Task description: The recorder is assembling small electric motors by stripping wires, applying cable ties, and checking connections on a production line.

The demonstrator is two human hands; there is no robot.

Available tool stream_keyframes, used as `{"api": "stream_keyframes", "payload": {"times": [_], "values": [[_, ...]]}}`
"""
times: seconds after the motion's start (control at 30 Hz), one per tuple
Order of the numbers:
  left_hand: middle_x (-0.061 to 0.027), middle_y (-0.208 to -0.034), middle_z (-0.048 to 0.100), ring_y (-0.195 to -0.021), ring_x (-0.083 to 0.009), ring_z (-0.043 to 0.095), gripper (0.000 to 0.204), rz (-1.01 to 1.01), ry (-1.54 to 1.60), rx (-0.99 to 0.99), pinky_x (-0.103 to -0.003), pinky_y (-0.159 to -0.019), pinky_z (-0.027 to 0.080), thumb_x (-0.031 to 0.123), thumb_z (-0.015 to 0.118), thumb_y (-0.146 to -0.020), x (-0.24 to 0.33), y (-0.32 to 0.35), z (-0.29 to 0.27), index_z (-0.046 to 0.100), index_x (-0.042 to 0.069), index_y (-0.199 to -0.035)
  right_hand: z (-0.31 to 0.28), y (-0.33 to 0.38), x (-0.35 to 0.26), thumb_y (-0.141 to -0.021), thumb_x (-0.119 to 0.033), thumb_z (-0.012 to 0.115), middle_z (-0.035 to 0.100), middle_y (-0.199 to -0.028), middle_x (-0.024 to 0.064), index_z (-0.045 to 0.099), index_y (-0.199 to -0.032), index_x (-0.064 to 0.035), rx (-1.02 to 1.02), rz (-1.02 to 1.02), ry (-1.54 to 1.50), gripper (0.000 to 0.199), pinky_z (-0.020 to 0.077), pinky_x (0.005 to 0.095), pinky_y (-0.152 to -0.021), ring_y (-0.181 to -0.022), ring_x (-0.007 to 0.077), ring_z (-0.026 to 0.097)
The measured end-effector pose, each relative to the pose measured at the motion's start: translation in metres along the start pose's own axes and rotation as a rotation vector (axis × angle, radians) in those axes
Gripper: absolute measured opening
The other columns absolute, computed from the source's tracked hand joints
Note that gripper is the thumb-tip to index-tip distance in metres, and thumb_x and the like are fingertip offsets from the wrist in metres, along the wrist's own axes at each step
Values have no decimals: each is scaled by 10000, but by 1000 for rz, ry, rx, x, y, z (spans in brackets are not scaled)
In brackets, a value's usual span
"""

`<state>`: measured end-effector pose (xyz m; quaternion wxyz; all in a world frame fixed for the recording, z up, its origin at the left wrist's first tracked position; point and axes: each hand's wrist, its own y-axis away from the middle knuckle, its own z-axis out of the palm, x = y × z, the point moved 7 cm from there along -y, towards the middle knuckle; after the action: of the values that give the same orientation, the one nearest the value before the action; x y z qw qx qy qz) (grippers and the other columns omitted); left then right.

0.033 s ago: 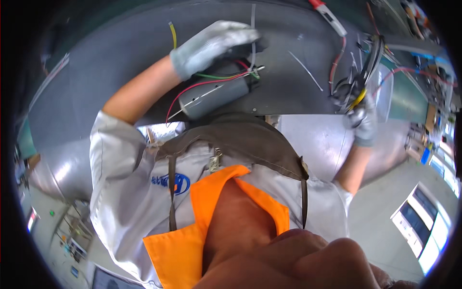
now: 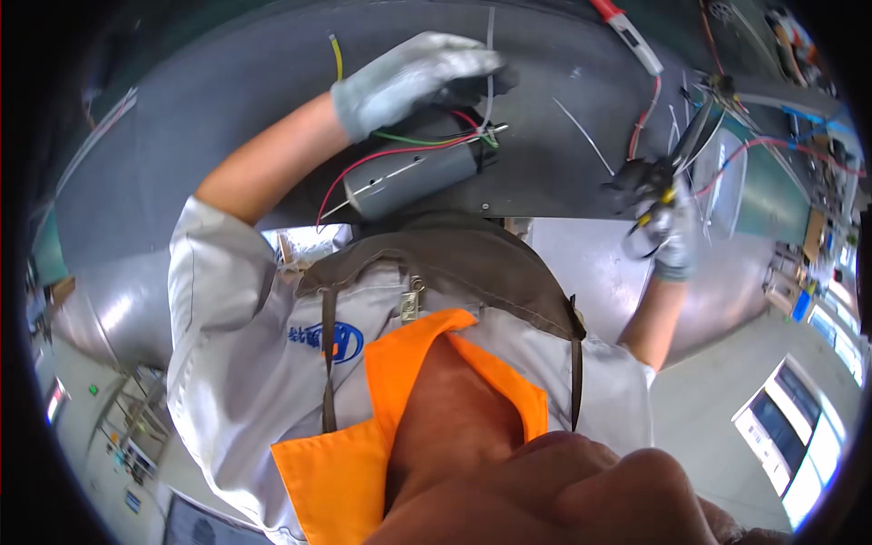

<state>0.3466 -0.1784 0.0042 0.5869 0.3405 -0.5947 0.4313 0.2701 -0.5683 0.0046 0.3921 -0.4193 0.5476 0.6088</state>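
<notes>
A grey cylinder (image 2: 420,174) with red, green and white wires is laid at the near edge of the dark bench (image 2: 227,100), just beyond the person's chest. The gloved left hand (image 2: 413,77) is rested on its far end, fingers curled around a thin white tie. Farther right, pliers (image 2: 677,154) are gripped by the gloved right hand (image 2: 668,222), fingers wrapped shut on the handles. Tangled cables are seen beyond. The room's edges are blurred by the lens.

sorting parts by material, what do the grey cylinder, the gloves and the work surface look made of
Grey cylinder: likely metal with matte grey paint, showing a soft sheen. Left hand and right hand: gloves look like knit fabric, pale grey with darker, possibly coated fingertips. Work surface: dark grey and dull, perhaps a rubber or plastic mat; unclear.
</notes>
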Motion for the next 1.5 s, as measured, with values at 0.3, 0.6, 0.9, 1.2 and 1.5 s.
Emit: {"api": "stream_keyframes", "payload": {"times": [0.3,0.6,0.9,1.2,1.5], "values": [[-50,-1263,657,-1147,-165,615,386,-101,-57,-210,-387,-950,548,271,544,-1019,3,-22,5,637,59,-1329,172,-2,-23,-901,-436,703,638,-1218,265,510,-1399,-23,-469,-379,1049,675,505,466,-937,-1142,456,603],[17,-927,674,-786,-81,584,275,-403,242,-189,-235,-642,472,276,600,-1023,9,-20,14,727,46,-1103,189,7,-41,-831,-467,757,668,-934,210,507,-1398,-67,-369,-420,1396,737,522,476,-778,-888,410,662],[42,-939,673,-811,-74,594,283,-468,228,-162,-247,-668,484,272,629,-1012,-7,-28,13,720,29,-1125,186,7,-42,-819,-493,753,670,-835,176,558,-1321,-64,-344,-505,1412,689,532,454,-701,-789,378,675],[-113,-1027,689,-1027,-313,661,346,282,-1161,-352,-448,-887,521,342,643,-934,-17,-94,56,691,159,-1224,145,32,-31,-772,-312,856,681,-810,157,642,-1217,-33,-62,-491,1135,567,534,393,-656,-711,348,664],[-74,-913,713,-854,-264,698,174,364,-1370,-131,-393,-728,554,161,640,-908,-49,-84,-15,696,70,-1045,94,41,-2,-927,-174,726,544,-731,-26,659,-1296,-39,238,-226,831,399,427,220,-583,-631,42,478]]}}
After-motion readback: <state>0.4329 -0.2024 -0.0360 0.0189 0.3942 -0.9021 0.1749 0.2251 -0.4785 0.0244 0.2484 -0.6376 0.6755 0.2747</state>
